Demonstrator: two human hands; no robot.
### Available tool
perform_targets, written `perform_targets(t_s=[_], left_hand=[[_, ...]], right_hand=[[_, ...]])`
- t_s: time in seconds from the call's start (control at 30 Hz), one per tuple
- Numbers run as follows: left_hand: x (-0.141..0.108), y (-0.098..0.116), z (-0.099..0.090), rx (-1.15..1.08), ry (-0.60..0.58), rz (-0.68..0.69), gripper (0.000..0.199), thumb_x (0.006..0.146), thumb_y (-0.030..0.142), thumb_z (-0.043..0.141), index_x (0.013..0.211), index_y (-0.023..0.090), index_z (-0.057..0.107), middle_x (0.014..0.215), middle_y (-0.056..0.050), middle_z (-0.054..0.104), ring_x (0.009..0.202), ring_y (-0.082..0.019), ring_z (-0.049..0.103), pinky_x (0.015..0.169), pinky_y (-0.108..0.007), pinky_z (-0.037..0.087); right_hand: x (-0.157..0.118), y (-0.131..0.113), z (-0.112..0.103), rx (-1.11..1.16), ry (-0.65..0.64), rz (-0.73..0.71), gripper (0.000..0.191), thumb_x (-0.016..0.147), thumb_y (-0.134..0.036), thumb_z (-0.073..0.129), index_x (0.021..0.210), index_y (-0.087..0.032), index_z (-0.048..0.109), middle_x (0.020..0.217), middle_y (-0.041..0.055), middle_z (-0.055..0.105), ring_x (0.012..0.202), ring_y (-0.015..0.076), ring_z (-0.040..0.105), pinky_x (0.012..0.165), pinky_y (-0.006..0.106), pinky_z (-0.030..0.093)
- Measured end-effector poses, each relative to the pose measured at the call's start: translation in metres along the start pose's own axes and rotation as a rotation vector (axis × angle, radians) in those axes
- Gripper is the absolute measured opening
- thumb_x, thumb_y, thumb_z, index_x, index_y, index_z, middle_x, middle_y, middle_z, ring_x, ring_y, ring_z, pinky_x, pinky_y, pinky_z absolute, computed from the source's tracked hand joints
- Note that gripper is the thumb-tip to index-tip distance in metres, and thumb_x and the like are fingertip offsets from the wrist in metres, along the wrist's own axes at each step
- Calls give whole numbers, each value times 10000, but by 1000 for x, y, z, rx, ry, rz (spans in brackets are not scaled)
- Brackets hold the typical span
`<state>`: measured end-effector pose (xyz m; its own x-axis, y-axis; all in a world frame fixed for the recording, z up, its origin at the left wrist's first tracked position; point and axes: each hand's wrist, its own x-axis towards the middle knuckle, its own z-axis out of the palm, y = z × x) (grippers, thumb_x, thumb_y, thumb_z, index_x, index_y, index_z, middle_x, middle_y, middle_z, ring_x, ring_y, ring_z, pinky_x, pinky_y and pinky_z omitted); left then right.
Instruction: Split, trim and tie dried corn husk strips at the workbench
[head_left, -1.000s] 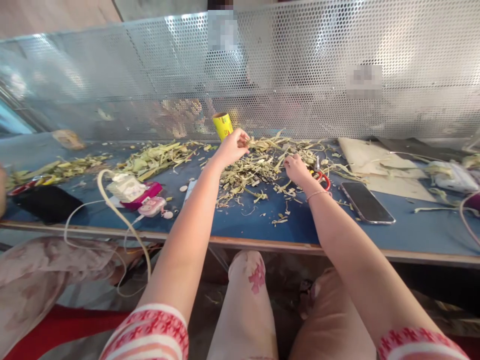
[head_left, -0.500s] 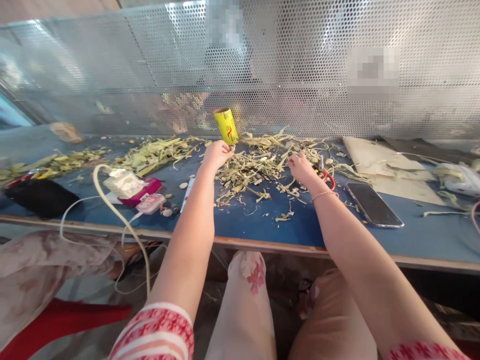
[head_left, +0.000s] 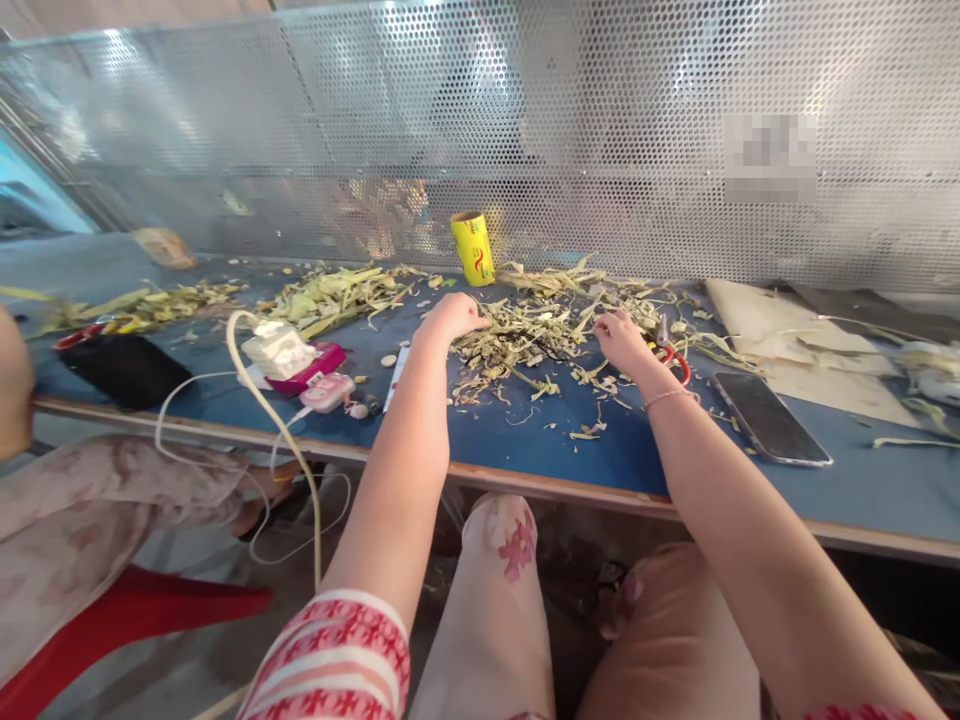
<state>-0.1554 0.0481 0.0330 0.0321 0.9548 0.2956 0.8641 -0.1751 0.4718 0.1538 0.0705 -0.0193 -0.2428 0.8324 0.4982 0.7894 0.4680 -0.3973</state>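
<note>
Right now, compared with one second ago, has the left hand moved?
Yes: judged against the yellow tube, the left hand has moved leftward and toward the near table edge.

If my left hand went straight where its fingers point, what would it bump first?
Your left hand would probably meet the middle heap of pale plant strips first; they look very close, but the depth is unclear.
</note>
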Motion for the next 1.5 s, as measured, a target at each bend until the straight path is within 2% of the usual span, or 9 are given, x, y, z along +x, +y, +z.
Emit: perform_targets(t_s=[0.07, 0.13, 0.27, 0.4, 0.6, 0.87, 1.03, 1.37, 1.5], left_hand=[[-1, 2, 1, 143, -118, -40, 165, 536, 143, 747, 535, 214, 598, 633, -29, 664, 708, -219, 632, 705, -300, 458], [-1, 2, 3, 196, -171, -59, 209, 510, 46, 707, 608, 217, 638, 700, -26, 695, 707, -216, 641, 711, -305, 466], [0, 4, 2, 54, -9, -4, 131, 596, 82, 671, 653, 200, 656, 724, -47, 702, 742, -212, 652, 759, -314, 481], [-1, 14, -3, -243, 155, 23, 89, 673, 160, 658, 762, 156, 668, 804, -73, 709, 799, -196, 652, 801, -312, 498], [2, 25, -3, -610, 247, -5, 218, 690, 135, 645, 906, 129, 615, 875, -59, 690, 842, -151, 645, 851, -309, 509], [1, 28, 0, -755, 241, -91, 218, 799, 184, 562, 1015, 184, 537, 980, -45, 642, 725, -119, 656, 673, -262, 525], [4, 24, 0, -751, 274, -119, 187, 810, 159, 522, 995, 185, 513, 963, -38, 639, 667, -99, 634, 605, -221, 489], [10, 16, 4, -675, 273, -120, 178, 831, 174, 491, 1004, 201, 517, 917, -24, 633, 698, -117, 632, 664, -247, 487], [7, 12, 4, -407, 379, -154, 161, 807, 114, 472, 930, 196, 533, 929, -40, 644, 818, -150, 631, 772, -285, 483]], right_hand=[[-1, 0, -1, 4, -2, 4, 141, 818, -173, 424, 806, -186, 564, 899, 115, 530, 939, 250, 531, 951, 436, 436], [-1, -1, -2, 5, -3, 16, 140, 822, -180, 425, 799, -185, 563, 899, 115, 529, 930, 247, 529, 950, 435, 434], [-1, -1, -3, 8, -1, 34, 135, 826, -189, 432, 807, -176, 566, 912, 118, 528, 911, 242, 531, 949, 438, 431], [-1, -2, -1, 11, 3, 4, 133, 818, -168, 428, 795, -190, 557, 896, 113, 538, 953, 253, 527, 947, 439, 431], [-1, -4, -2, -6, -28, 3, 142, 823, -165, 419, 796, -188, 557, 902, 120, 552, 1024, 263, 518, 960, 430, 424], [-1, -5, -3, -24, -31, 3, 148, 826, -164, 420, 808, -185, 565, 929, 123, 571, 1030, 255, 525, 972, 413, 418], [-2, -7, -5, -22, -47, 14, 148, 826, -150, 419, 802, -184, 561, 932, 127, 569, 1040, 257, 512, 972, 411, 409], [-1, -3, -1, -30, -26, -3, 149, 837, -159, 425, 831, -178, 573, 924, 121, 560, 1019, 250, 515, 961, 399, 415], [-1, -2, -1, -33, -31, -3, 153, 841, -163, 426, 847, -167, 579, 936, 129, 558, 1014, 249, 521, 960, 394, 418]])
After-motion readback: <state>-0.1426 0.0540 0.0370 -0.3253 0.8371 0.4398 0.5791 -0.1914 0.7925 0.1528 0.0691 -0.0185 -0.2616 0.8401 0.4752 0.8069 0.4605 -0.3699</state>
